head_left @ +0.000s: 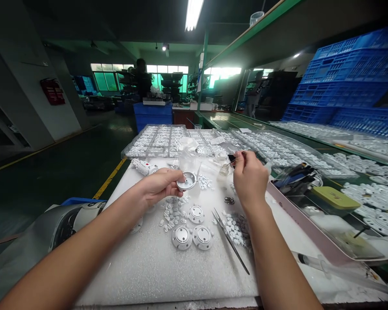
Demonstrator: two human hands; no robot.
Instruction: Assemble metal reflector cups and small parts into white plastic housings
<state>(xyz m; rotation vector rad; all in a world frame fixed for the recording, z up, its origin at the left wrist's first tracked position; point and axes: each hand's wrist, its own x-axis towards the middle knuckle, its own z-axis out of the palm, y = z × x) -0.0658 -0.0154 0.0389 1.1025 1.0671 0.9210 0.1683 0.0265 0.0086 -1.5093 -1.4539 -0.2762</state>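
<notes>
My left hand (164, 185) pinches a round white dished part (186, 181) between thumb and fingers, its hollow side facing up. My right hand (250, 174) is closed around a thin dark stick-like tool (229, 164), whose tip is at a small clear cup (224, 171). I cannot tell whether the tip touches what is inside. Below the hands, three assembled round white parts (182, 237) rest together on the white foam sheet (142, 267). Steel tweezers (231, 241) lie beside small white pieces (236, 228). More small pieces (173, 213) are scattered to their left.
Clear trays (158, 141) full of white parts line the back. On the right, a pink-edged box (305, 219) holds tools and a yellow-lidded container (336, 197); a syringe (323, 262) lies nearby. Blue crates (339, 82) are stacked beyond. A person (143, 79) is in the background.
</notes>
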